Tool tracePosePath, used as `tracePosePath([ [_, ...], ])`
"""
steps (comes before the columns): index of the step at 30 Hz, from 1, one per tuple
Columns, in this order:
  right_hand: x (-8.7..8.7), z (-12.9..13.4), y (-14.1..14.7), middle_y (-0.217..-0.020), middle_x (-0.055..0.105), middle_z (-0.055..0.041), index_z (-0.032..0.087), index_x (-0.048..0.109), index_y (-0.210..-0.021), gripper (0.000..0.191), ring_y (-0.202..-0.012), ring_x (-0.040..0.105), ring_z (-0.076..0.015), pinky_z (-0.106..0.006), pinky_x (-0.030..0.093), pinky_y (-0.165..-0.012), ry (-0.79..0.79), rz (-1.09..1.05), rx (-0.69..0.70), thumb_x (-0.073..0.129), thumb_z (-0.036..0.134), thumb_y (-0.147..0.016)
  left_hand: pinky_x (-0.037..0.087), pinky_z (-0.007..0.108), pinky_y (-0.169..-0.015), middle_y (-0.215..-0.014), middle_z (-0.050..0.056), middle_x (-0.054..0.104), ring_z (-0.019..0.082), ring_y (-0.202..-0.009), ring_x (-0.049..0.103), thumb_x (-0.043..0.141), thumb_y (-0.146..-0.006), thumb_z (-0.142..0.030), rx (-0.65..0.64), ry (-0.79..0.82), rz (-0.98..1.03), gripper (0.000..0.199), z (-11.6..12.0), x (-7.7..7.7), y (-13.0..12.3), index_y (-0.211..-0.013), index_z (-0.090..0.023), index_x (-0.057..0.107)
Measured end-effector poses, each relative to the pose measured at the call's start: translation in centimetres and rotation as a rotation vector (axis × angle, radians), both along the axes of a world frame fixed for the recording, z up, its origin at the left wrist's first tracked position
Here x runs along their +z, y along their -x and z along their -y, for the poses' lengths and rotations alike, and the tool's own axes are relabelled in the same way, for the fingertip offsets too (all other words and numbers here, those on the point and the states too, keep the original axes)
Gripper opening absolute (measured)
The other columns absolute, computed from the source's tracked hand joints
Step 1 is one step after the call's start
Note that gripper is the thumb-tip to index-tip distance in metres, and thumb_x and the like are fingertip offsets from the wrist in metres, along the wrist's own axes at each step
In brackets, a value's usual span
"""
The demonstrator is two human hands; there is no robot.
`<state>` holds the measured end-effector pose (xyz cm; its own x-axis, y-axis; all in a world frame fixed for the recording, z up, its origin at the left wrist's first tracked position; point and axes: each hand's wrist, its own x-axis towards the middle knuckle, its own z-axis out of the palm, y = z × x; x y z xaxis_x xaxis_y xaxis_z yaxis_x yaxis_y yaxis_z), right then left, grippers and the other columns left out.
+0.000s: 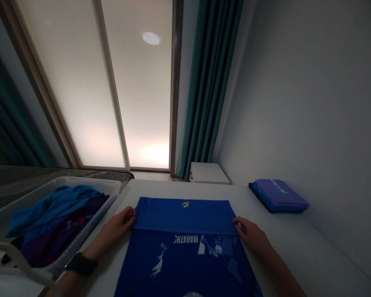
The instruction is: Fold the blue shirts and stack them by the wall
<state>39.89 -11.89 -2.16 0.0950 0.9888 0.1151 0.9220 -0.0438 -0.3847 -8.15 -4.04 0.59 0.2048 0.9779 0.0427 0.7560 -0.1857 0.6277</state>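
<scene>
A blue printed T-shirt [185, 255] lies flat on the white table [160, 187], with "MARATHO" lettering upside down from here. Its far end is turned over toward me as a lighter blue band with a small yellow mark. My left hand [123, 219] pinches the left edge of this band. At the band's right edge, my right hand [249, 232] pinches the cloth between thumb and fingers. A dark watch is on my left wrist. The shirt's near end runs out of the bottom of the view.
On the left stands a clear plastic bin [111, 187] with crumpled blue and purple clothes [58, 214]. A stack of folded shirts [278, 194], purple on top, sits at the right by the wall. Beyond the table are a white cabinet [208, 172], a teal curtain [207, 95] and frosted sliding doors [142, 103].
</scene>
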Motion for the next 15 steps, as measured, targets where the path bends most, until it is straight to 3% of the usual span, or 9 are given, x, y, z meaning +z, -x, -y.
tracePosePath([
  [4, 0.8, -0.1, 0.6, -0.092, 0.069, -0.0038, 0.026, 0.066, -0.098, 0.032, -0.078, 0.063, -0.02, -0.03, 0.045, -0.067, -0.077, 0.012, 0.008, 0.038, 0.036, -0.086, 0.035, 0.027, -0.06, -0.065, -0.003, 0.055, 0.019, -0.063, 0.055, 0.042, -0.084, -0.045, -0.011, -0.013, 0.038, 0.025, 0.0, -0.1, 0.2, -0.088, -0.022, 0.052],
  [7, 2.7, -0.6, 3.2, -0.099, 0.069, -0.0038, 0.026, 0.065, -0.099, 0.031, -0.085, 0.065, -0.0202, -0.031, 0.046, -0.073, -0.124, 0.007, 0.057, 0.038, 0.035, -0.089, 0.037, 0.028, -0.06, -0.067, -0.002, 0.058, 0.019, -0.064, 0.055, 0.043, -0.086, -0.049, -0.008, -0.027, 0.09, 0.03, 0.1, 0.0, 0.3, -0.087, -0.022, 0.055],
  [12, 6.4, -2.2, 12.5, -0.093, 0.068, -0.0033, 0.024, 0.064, -0.104, 0.026, -0.082, 0.063, -0.0178, -0.028, 0.044, -0.071, -0.04, -0.011, 0.409, 0.041, 0.026, -0.092, 0.04, 0.028, -0.061, -0.067, -0.002, 0.057, 0.019, -0.066, 0.055, 0.044, -0.087, -0.057, 0.029, -0.059, 0.266, 0.039, 0.2, 0.4, 0.2, -0.084, -0.021, 0.055],
  [15, 7.2, -3.4, 19.2, -0.099, 0.068, -0.003, 0.023, 0.064, -0.105, 0.025, -0.085, 0.063, -0.0167, -0.027, 0.042, -0.074, -0.047, 0.032, 0.602, 0.041, 0.02, -0.094, 0.04, 0.026, -0.054, -0.068, -0.002, 0.056, 0.016, -0.057, 0.052, 0.044, -0.087, -0.058, 0.053, -0.026, 0.386, 0.04, 0.2, 0.4, 0.1, -0.085, -0.02, 0.055],
])
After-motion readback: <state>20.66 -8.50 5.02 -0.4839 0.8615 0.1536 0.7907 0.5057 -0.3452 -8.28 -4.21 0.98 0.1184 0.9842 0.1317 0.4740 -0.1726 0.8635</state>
